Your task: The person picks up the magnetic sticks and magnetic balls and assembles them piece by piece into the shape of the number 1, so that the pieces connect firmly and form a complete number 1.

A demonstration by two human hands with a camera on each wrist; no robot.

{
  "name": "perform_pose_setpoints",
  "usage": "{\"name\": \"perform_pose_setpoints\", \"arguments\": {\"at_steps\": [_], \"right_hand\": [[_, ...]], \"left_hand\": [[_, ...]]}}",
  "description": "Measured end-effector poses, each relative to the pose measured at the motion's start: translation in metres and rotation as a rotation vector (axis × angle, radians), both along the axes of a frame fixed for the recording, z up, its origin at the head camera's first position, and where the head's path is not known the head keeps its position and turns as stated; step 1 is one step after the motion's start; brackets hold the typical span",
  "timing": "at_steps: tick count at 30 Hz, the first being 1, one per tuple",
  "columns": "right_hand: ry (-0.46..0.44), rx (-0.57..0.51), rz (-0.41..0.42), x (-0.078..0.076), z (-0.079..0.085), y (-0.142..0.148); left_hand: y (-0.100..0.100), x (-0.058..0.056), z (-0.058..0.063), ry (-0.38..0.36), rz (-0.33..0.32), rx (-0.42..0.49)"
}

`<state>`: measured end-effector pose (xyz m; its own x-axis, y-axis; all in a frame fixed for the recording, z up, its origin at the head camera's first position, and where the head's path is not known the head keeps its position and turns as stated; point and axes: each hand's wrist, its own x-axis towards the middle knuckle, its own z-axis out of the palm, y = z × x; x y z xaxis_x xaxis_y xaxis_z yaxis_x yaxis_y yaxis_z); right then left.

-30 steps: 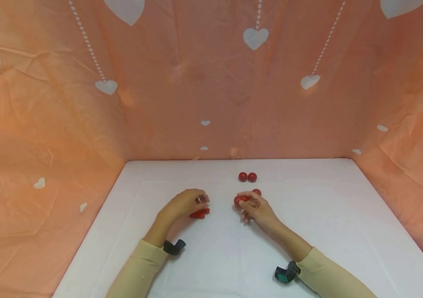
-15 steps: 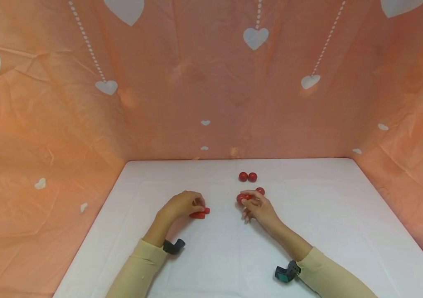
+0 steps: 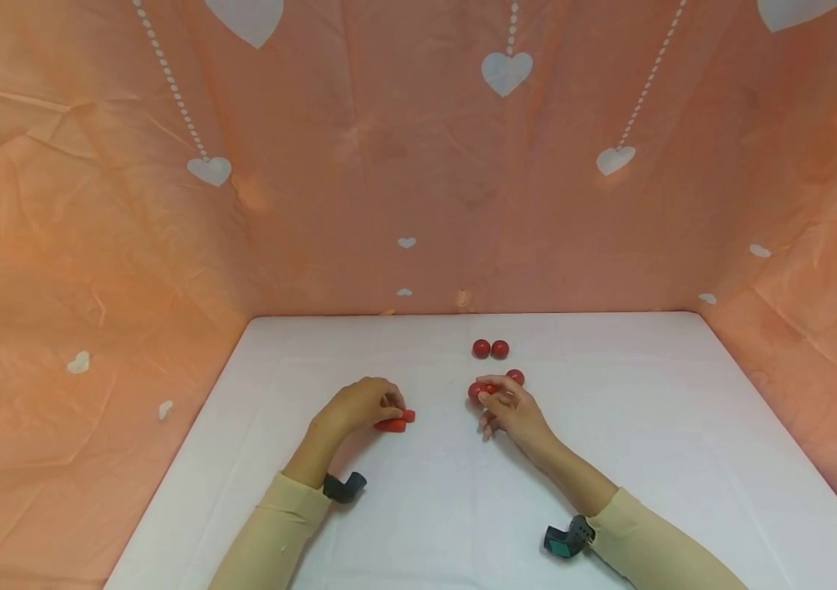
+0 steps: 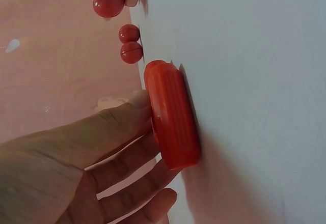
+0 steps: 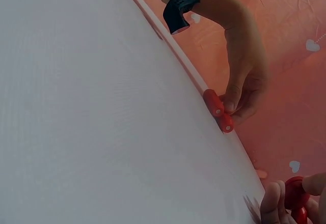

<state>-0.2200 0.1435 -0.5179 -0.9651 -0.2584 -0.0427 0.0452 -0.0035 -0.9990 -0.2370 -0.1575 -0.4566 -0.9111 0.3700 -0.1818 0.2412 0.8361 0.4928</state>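
My left hand (image 3: 365, 403) pinches one of two short red grip pieces lying side by side on the white table. In the left wrist view, the front red grip piece (image 4: 174, 117) has ridges and partly hides the other; the thumb meets the pair from above. My right hand (image 3: 517, 418) holds what looks like a small red toy dumbbell by its bar. One ball end (image 3: 476, 391) sticks out left of the fingertips and the other (image 3: 515, 377) shows behind the hand. In the right wrist view, the thumb and fingers hold around a red ball end (image 5: 294, 192).
Two red balls (image 3: 490, 350) sit next to each other farther back on the white table (image 3: 418, 508). An orange sheet (image 3: 388, 164) with pale hearts hangs behind and at both sides. Dark wrist cameras (image 3: 344, 489) are strapped on both wrists.
My left fingers have closed down onto the red grip pieces. The right hand has shifted the dumbbell slightly to the right and back. The two loose balls stay put.
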Motion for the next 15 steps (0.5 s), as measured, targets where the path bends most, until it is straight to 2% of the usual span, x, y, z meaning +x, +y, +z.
{"name": "perform_pose_setpoints", "arguments": {"at_steps": [15], "right_hand": [[-0.011, 0.008, 0.003, 0.0011, 0.0023, 0.0004]], "left_hand": [[0.0028, -0.0004, 0.0002, 0.045, -0.019, -0.003]]}}
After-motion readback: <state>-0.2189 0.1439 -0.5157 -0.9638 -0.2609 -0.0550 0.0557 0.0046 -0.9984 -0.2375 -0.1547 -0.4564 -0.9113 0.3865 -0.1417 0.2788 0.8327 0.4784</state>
